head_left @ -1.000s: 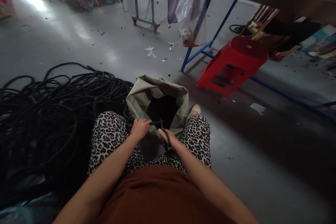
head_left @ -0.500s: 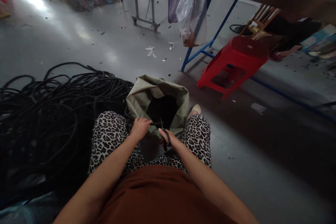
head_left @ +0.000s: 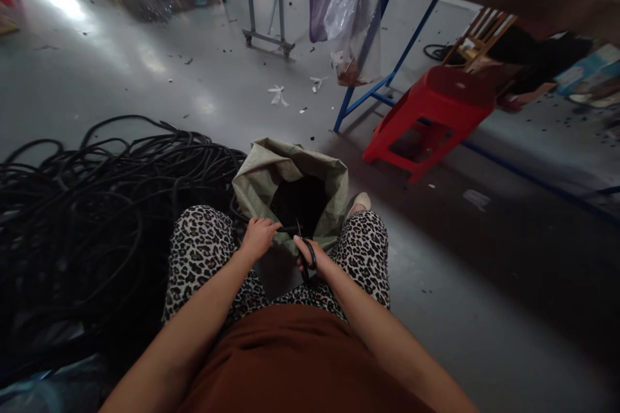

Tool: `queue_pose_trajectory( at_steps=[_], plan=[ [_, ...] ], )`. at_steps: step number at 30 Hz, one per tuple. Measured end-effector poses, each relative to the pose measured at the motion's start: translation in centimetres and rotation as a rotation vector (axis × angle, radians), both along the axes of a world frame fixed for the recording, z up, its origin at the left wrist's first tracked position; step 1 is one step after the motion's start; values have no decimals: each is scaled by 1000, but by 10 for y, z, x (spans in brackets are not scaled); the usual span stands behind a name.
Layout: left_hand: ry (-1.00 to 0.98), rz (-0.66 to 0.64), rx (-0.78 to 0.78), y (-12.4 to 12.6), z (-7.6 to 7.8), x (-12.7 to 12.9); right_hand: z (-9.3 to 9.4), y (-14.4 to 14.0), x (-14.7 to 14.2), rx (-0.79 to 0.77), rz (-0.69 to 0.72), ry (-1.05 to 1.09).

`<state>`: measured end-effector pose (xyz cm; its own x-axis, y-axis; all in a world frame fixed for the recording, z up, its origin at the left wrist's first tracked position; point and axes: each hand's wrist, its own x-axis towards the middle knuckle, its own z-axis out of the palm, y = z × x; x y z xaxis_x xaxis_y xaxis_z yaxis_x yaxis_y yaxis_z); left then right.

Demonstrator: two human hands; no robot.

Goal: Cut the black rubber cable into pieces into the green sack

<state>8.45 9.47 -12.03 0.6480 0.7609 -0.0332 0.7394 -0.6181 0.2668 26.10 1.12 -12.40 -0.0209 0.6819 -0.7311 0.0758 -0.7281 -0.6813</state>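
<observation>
Snipping black tube over the sack

From my feed, left hand [head_left: 259, 237] pinches the black tube [head_left: 287, 229] just above the green sack [head_left: 256, 184]; right hand [head_left: 310, 253] grips scissors [head_left: 305, 251] beside it, fingers clamped through the handles.

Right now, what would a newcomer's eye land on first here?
The hands: the left hand grips a black cable while the right hand holds scissors over an open sack between the knees. A cable heap sprawls left; a red stool stands right.
</observation>
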Motion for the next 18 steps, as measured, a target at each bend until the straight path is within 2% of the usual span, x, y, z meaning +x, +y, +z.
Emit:
queue_pose_trajectory(
  at_steps=[6,18],
  plan=[
    [21,0,-28,-1,0,2,7,0,-1,7,-2,-73],
    [104,-1,-12,-1,5,2,2,-2,1,49,80,-130]
  ],
)
